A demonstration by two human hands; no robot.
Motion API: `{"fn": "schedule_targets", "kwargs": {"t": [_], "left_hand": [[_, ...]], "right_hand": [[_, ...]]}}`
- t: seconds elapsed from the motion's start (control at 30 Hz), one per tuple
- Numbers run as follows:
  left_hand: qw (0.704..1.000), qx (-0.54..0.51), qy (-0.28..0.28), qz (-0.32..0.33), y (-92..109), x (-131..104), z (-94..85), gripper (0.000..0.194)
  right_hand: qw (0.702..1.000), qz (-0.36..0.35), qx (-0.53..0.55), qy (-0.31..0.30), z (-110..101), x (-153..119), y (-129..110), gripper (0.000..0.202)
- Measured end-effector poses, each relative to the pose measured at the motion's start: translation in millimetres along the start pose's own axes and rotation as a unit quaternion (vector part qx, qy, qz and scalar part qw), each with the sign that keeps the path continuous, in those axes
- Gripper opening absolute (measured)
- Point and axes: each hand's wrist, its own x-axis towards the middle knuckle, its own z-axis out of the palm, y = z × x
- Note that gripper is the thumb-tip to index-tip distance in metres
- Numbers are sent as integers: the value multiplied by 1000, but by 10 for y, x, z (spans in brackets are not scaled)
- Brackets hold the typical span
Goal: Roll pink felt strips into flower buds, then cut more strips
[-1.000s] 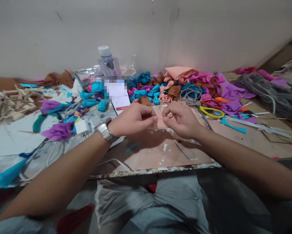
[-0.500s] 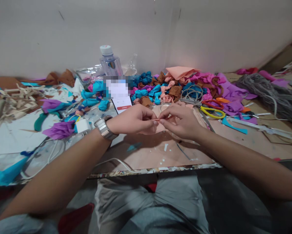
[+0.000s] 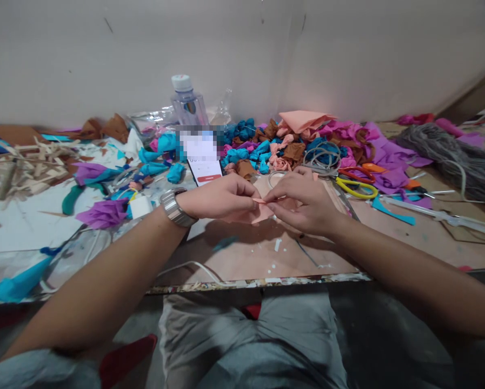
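At the far left of the counter (image 3: 242, 262), a heap of pale wooden slivers (image 3: 43, 165) lies behind a white sheet (image 3: 23, 229); a blue crumpled paper piece (image 3: 21, 280) sits near the front edge, with a purple paper bloom (image 3: 104, 214) farther in and a white plug adapter (image 3: 140, 207) just beside it; next I see a lit phone (image 3: 205, 165), its screen partly blurred out, with a white-capped bottle (image 3: 188, 107) behind; the left hand (image 3: 220, 198), below a metal watch (image 3: 177, 207), has its thumb and forefinger closed on a thin peach paper (image 3: 244, 217), which hangs between the two hands above the counter; the right hand (image 3: 309, 201) meets it from the other side, fingers pinched narrow at the paper's edge, the tips of both hands almost touching; behind them runs a bank of twisted blue, brown, peach and pink paper pieces (image 3: 266, 148); to the right come yellow-handled scissors (image 3: 358, 188), a translucent stick (image 3: 437, 213) and, farthest over, a thick grey bundle of strands (image 3: 440, 154).
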Motion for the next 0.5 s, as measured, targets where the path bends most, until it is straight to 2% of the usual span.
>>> {"fn": "schedule_targets", "kwargs": {"t": [0.13,0.23,0.5], "left_hand": [[1000,-23,9,-4,4,-8,-4,26],[999,-20,33,16,10,-10,5,34],[993,56,78,76,-23,17,56,34]], "right_hand": [[1000,-20,-3,12,-2,10,-17,7],[999,-24,-12,21,-7,14,-26,7],[999,7,-40,22,-6,0,-23,5]]}}
